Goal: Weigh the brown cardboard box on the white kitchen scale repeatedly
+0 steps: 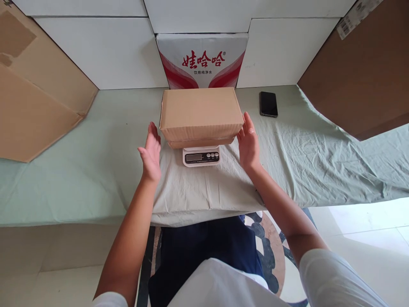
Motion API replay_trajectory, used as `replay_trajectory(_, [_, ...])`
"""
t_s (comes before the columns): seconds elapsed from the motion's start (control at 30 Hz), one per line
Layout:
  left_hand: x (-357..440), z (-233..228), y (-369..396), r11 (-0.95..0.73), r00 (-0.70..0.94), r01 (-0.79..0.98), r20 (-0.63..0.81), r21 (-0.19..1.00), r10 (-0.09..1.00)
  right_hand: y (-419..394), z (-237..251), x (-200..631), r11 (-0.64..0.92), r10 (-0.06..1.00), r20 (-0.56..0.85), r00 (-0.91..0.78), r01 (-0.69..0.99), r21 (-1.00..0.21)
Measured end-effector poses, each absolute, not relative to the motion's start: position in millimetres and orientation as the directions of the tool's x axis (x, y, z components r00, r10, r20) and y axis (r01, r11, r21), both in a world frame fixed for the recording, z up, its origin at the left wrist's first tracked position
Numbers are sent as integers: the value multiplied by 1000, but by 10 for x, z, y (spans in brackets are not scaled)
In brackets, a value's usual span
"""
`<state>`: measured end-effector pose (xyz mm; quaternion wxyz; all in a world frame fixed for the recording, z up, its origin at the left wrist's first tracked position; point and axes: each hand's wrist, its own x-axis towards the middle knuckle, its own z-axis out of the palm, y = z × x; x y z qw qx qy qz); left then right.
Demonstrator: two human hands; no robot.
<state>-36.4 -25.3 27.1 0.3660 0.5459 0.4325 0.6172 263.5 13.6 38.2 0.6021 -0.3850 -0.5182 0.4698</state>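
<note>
Overhanging the scale [201, 157] beneath it, the carton [201, 111] could tip if the right hand [249, 143], at its side, nudged it unevenly. Each grip is spread, unclamped, the left hand [152, 152] just apart.

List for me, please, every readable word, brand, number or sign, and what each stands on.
"娃哈哈®": white box.
"饮用纯净水": same box, below.
Scale: panel print too small to read.
Right carton, barcode label: too blurred to read.
Left carton, corner mark: cut off, unreadable.
</note>
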Motion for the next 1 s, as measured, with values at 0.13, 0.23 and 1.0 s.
replay_trajectory(0.13, [-357,298,-263,-331,-133,50,335,942,933,145,359,2639,264,964,264,19,-164,-951])
replay_trajectory(0.23, [-358,296,-265,-334,-134,40,336,942,932,146,358,2640,267,963,267,19,-165,-950])
replay_trajectory(1.0, [-394,236,-243,-378,-97,42,380,925,920,180,334,2639,286,956,292,-34,-119,-951])
